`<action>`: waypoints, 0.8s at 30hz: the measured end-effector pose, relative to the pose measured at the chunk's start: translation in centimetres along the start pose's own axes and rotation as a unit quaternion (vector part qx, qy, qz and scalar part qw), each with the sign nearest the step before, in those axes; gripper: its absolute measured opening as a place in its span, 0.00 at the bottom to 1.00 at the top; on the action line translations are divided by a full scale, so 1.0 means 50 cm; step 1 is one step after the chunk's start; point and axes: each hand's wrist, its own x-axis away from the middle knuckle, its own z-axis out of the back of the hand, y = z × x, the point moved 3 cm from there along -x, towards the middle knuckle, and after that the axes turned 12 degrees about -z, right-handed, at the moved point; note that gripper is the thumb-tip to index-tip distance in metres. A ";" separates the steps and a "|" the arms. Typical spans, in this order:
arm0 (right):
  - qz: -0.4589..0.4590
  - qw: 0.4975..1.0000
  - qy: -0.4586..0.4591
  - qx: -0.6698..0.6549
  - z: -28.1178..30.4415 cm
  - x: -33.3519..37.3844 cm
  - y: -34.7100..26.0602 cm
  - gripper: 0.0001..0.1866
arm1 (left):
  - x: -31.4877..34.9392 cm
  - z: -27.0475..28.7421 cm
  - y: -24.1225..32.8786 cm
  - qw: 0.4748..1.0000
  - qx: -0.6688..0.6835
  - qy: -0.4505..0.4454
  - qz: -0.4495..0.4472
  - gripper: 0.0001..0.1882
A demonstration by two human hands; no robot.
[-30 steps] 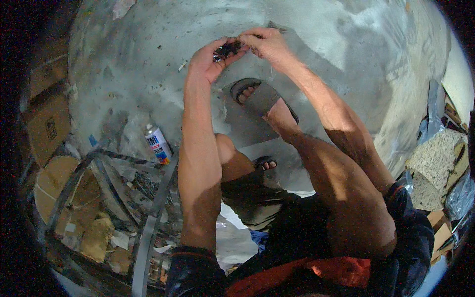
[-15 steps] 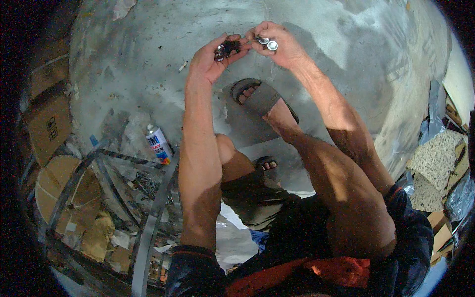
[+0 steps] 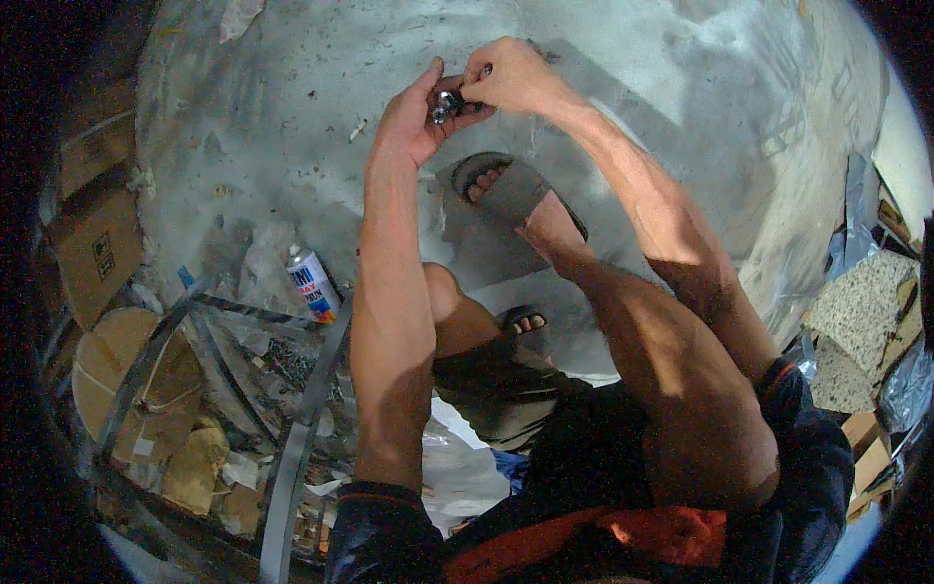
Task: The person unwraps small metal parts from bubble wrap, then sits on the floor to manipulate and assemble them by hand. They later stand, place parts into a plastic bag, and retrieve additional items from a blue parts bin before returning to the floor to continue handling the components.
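Note:
My left hand [image 3: 413, 119] is cupped palm up, with small shiny and dark metal parts [image 3: 444, 105] lying in it; their exact kind is too small to tell. Over that palm my right hand [image 3: 514, 80] has its fingers bent and pinched together, the tips touching or nearly touching the parts. A dark bit shows between the right fingers, but what they grip is mostly hidden. Both hands are held out above the grey floor [image 3: 292, 88], beyond my sandalled foot [image 3: 520, 195].
A spray can [image 3: 311, 284] stands left of my left forearm, beside a dark metal frame [image 3: 292, 448] with scraps around it. Cardboard boxes [image 3: 92, 243] line the left edge. Speckled foam blocks [image 3: 861, 307] and plastic wrap [image 3: 905, 389] lie at the right. A small white stub [image 3: 358, 129] is on the floor.
My right hand has moved left and turned over the left palm. The two round silver-ended pieces seen in it no longer show there; shiny round pieces now show in the left palm.

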 end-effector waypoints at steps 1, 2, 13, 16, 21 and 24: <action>0.010 0.999 -0.018 -0.032 0.007 -0.001 0.004 0.11 | 0.002 -0.002 0.002 1.000 0.001 0.003 -0.005 0.27; -0.020 0.982 -0.072 -0.174 0.011 0.001 0.013 0.12 | 0.002 -0.003 0.004 1.000 0.002 0.007 -0.011 0.27; 0.037 0.970 -0.043 -0.238 0.005 0.029 0.009 0.14 | -0.013 0.003 0.002 0.999 0.029 -0.024 -0.020 0.29; 0.098 0.989 0.043 -0.100 -0.004 0.033 -0.015 0.13 | -0.008 0.002 0.005 0.999 -0.006 0.003 -0.031 0.27; 0.062 0.994 0.025 -0.086 0.003 0.026 -0.015 0.11 | 0.000 -0.008 0.009 1.000 -0.015 0.001 -0.023 0.27; 0.045 0.989 0.004 -0.143 0.011 0.024 -0.006 0.10 | 0.000 -0.009 0.009 1.000 -0.013 0.003 -0.022 0.29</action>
